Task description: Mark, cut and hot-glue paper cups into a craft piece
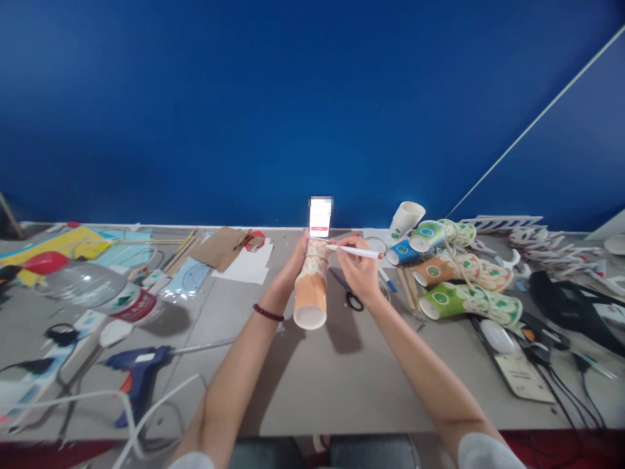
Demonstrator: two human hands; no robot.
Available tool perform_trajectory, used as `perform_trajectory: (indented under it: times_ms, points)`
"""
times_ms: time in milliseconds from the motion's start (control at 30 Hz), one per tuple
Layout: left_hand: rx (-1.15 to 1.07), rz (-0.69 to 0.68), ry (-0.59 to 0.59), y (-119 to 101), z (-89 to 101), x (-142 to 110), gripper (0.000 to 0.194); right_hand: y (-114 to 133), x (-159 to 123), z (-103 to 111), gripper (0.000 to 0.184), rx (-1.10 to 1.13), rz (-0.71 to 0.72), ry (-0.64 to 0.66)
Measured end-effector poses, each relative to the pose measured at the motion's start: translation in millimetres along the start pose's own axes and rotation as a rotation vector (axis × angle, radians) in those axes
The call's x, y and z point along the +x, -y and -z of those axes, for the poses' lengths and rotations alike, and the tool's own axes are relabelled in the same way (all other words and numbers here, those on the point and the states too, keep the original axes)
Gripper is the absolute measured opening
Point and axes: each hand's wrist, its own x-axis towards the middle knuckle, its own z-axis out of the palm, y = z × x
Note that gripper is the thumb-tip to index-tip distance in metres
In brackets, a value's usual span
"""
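My left hand (pixel 296 258) is wrapped round an orange patterned paper cup (pixel 311 290), held up with its open end facing me above the grey table (pixel 342 378). My right hand (pixel 359 268) pinches a white pen (pixel 354 251), its tip resting on the far end of the cup. A dark bead bracelet (pixel 267 313) circles my left wrist. Black-handled scissors (pixel 349 292) lie on the table just under my right hand. A phone (pixel 320 217) with a lit screen stands upright behind the cup against the blue wall.
Several joined paper cups (pixel 459 290) lie to the right, with cables and a white mouse (pixel 497 335). A blue glue gun (pixel 141 368), a plastic bottle (pixel 105 290), cardboard (pixel 222 247) and coloured paper (pixel 63 244) lie to the left.
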Motion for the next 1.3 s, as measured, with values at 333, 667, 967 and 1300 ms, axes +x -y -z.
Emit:
perform_trajectory:
  times_ms: [333,667,967,1300]
  points:
    - [-0.045,0.106,0.068,0.5,0.1,-2.2,0.065,-2.8,-0.3,-1.9,0.002,0.054,0.006,0.007]
    - [-0.076,0.075,0.124,9.2,9.0,1.8,0.061,-3.2,-1.2,-2.7,0.004,0.023,-0.014,0.02]
    - [-0.073,0.071,0.127,2.9,-3.0,-19.6,0.047,1.7,-1.1,-2.0,0.003,-0.028,-0.006,0.059]
    - [-0.053,0.039,0.081,-6.0,-11.4,-33.8,0.044,3.6,0.3,-0.1,0.005,-0.067,0.011,0.047]
